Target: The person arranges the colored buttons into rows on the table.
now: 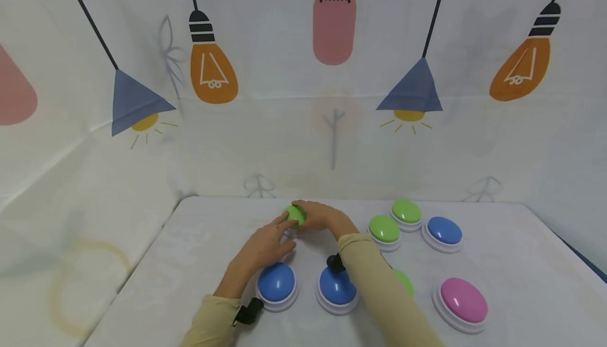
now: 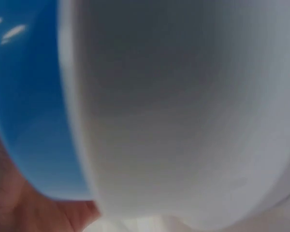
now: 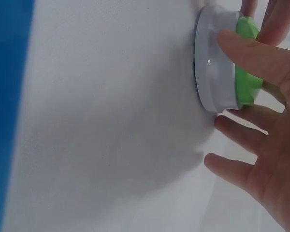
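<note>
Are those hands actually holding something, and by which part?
Yes, a green button: the right hand holds its side, thumb on the white base. The left hand has fingers touching its green top.

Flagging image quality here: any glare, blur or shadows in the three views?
Head view: fairly clear, a small glint on the pink button; left wrist view: the white base of a blue button looms close and blurred, glare streaking the blue at upper left; right wrist view: a broad soft shadow on the tabletop beside the green button.
</note>
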`<state>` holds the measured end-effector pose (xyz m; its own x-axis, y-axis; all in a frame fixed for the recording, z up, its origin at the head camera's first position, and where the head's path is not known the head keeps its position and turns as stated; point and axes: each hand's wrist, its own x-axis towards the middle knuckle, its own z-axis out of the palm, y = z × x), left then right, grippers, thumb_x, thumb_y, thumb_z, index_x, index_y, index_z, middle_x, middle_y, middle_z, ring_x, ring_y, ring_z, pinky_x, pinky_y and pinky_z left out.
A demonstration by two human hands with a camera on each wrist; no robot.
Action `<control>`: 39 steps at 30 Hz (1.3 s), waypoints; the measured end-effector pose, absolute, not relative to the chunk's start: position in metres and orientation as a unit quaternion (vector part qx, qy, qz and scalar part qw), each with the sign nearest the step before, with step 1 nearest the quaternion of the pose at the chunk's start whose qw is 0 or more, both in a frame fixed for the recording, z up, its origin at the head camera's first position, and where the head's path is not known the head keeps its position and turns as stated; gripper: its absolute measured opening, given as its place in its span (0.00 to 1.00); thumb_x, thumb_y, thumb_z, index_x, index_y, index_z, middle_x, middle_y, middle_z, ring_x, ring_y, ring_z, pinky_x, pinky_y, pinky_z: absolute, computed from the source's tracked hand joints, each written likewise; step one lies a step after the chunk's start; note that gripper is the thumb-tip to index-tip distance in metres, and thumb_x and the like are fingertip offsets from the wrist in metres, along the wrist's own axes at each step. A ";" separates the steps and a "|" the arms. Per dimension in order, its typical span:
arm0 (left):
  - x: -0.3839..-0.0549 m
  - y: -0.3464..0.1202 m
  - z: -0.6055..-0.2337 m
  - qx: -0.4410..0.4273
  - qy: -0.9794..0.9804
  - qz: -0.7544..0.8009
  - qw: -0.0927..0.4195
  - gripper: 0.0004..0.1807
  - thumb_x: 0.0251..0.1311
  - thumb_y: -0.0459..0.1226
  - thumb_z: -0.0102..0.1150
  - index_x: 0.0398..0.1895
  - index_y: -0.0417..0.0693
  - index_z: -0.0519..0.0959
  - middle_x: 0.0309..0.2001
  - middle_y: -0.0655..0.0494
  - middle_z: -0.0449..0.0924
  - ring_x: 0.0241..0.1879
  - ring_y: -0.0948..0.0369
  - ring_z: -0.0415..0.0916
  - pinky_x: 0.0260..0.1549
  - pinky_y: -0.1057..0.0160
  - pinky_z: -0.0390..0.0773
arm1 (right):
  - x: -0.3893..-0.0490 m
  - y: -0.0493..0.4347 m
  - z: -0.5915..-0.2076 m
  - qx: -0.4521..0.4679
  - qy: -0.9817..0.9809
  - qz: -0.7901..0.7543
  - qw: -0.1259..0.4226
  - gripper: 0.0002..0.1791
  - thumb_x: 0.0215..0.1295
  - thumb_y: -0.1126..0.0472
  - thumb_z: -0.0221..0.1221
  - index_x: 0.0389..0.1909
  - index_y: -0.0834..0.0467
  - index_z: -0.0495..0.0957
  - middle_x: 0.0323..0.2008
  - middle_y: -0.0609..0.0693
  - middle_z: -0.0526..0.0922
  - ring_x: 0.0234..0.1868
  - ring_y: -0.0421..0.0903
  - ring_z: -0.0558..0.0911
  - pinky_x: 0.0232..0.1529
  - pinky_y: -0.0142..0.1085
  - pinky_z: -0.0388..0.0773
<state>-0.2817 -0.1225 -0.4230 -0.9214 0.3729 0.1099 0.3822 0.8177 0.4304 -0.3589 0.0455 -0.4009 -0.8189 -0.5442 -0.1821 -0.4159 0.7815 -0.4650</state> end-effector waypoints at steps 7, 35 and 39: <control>-0.281 -0.121 -0.423 -0.197 -0.953 -0.229 0.016 0.27 0.58 0.46 0.56 0.63 0.52 0.68 0.69 0.47 0.55 0.59 0.47 0.67 0.53 0.49 0.70 | -0.359 0.045 -0.403 -0.271 0.923 -0.230 0.148 0.42 0.51 0.61 0.66 0.67 0.58 0.58 0.63 0.56 0.66 0.63 0.51 0.66 0.61 0.44 0.62; -0.284 -0.120 -0.425 -0.227 -0.949 -0.200 0.092 0.23 0.57 0.41 0.58 0.58 0.51 0.73 0.66 0.48 0.63 0.52 0.48 0.74 0.43 0.49 0.76 | -0.356 0.051 -0.396 -0.262 0.931 -0.220 0.127 0.40 0.53 0.52 0.66 0.66 0.58 0.62 0.62 0.54 0.68 0.60 0.49 0.68 0.58 0.43 0.66; -0.285 -0.121 -0.427 -0.238 -0.942 -0.205 0.120 0.23 0.56 0.39 0.59 0.57 0.51 0.74 0.65 0.49 0.64 0.53 0.48 0.73 0.43 0.50 0.76 | -0.353 0.055 -0.390 -0.271 0.929 -0.224 0.118 0.39 0.54 0.52 0.65 0.65 0.60 0.62 0.62 0.54 0.69 0.60 0.50 0.69 0.58 0.43 0.66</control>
